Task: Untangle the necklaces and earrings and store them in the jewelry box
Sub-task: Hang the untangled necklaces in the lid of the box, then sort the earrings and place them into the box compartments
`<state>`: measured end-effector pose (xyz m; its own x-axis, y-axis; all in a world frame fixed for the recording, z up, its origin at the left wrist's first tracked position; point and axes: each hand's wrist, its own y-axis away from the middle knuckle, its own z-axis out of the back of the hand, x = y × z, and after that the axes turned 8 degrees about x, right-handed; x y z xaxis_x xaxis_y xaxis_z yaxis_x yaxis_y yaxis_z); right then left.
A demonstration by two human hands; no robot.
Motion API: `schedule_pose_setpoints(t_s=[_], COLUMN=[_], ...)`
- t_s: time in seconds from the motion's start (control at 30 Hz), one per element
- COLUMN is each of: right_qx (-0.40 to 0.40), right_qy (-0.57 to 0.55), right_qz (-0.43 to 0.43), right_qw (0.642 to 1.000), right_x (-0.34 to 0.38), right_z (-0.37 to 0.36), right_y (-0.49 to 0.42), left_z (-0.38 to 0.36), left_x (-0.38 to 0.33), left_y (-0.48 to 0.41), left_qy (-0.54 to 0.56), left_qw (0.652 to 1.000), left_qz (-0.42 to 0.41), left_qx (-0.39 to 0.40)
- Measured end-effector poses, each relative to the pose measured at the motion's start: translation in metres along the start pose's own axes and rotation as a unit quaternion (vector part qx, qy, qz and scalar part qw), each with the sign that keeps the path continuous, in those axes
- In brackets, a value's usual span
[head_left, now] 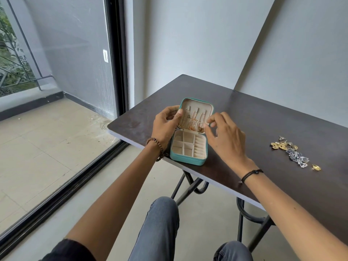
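Observation:
A teal jewelry box point(188, 161) lies open near the table's left front corner, its cream compartments empty. Thin gold necklaces point(194, 120) hang on the hooks inside its raised lid. My left hand point(165, 125) grips the lid's left edge, thumb on the lining. At the lid's right edge is my right hand point(224, 136), thumb and forefinger pinched together on something small that I cannot make out. Gold and silver earrings point(293, 153) lie in a loose row on the table to the right, apart from both hands.
The dark brown table point(273, 117) stands against a grey wall, on black metal legs point(190, 185). A glass sliding door point(56, 72) with a black frame is on the left. My knees in jeans point(160, 223) are below the table's front edge.

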<state>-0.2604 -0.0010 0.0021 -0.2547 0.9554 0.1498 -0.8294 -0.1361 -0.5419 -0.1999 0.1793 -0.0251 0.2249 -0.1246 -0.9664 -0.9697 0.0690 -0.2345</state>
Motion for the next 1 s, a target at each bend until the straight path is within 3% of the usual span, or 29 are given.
schedule_pose_setpoints(t_s=[0.3,0.57,0.83,1.0], right_qx=[0.088,0.091,0.103,0.092], right_qy=[-0.062,-0.12,-0.191,-0.211], right_qz=[-0.058,-0.092,-0.131,-0.151], right_qw=[0.992,0.984,0.967,0.961], right_x=[0.009,0.008,0.002,-0.005], right_z=[0.006,0.013,0.025,0.041], right_y=[0.023,0.022,0.013,0.017], left_z=[-0.003,0.0,-0.011,-0.036], left_x=[-0.009,-0.031,-0.062,-0.078], left_y=[0.005,0.018,0.027,0.033], left_qy=[-0.004,-0.134,-0.303,-0.371], left_qw=[0.999,0.986,0.952,0.928], left_qz=[0.026,0.017,0.04,-0.006], left_qx=[-0.034,-0.099,0.007,0.046])
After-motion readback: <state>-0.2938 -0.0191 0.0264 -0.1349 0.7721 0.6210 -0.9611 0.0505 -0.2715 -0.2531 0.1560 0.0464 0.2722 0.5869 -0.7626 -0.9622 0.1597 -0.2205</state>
